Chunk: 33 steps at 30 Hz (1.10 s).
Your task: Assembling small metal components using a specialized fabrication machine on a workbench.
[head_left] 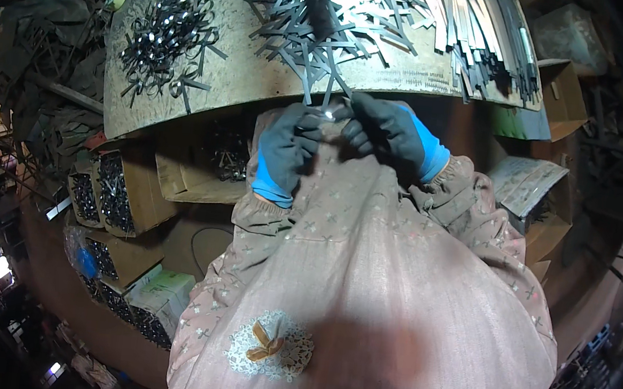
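Note:
My left hand [288, 146] and my right hand [394, 133], both in dark grey gloves with blue cuffs, meet at the table's near edge in front of my chest. Their fingers are closed around a metal strip [329, 113], of which a short bright piece shows between the fingertips. The gloves hide most of its shape. Just beyond my hands, a heap of flat dark metal strips [290, 46] covers the table [243, 83], a few ends reaching over the edge. Left of it lies a pile of strips bent into loops [164, 39].
Longer straight strips [462, 19] lie at the table's right. A dark post-like fixture [319, 3] rises amid the heap. Cardboard boxes [154, 196] holding dark metal pieces stand below left. Another open carton [564, 100] is at right, near a clear plastic bag [571, 40].

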Tool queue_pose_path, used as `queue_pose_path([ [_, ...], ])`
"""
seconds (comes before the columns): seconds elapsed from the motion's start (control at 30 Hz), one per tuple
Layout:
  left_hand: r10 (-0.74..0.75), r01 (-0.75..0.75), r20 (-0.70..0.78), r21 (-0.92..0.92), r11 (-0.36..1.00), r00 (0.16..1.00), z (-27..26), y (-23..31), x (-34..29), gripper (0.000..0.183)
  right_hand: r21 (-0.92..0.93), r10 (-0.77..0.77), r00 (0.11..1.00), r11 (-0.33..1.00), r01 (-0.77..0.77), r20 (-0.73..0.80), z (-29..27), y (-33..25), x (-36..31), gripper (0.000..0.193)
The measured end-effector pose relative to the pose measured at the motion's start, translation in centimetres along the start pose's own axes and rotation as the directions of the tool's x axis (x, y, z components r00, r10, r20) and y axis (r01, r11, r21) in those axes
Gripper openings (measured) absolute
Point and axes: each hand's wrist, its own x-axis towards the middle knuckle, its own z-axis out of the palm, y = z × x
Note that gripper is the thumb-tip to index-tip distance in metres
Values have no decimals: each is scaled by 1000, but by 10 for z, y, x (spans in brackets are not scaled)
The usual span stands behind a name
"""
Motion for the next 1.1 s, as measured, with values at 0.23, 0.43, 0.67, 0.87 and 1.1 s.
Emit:
queue_pose_path([
  [0.23,-406,164,-439,-492,855,801,-12,-17,-1,21,-972,-644,760,-109,-210,-92,-17,19,33,44],
  [0.43,-327,85,-403,-513,854,855,-14,-28,-4,27,-975,-610,762,89,-205,-216,-20,22,61,39],
  [0.67,64,-145,-440,-154,977,896,-7,3,9,25,-604,-68,979,794,-65,-194,-16,-37,1,29],
  [0.87,330,-337,78,312,888,941,-25,30,39,63,-691,97,992,711,-129,-85,2,-36,-16,34],
  [1.1,448,-420,-1,348,838,894,10,35,36,70,-568,-387,909,717,403,157,18,-19,1,25],
])
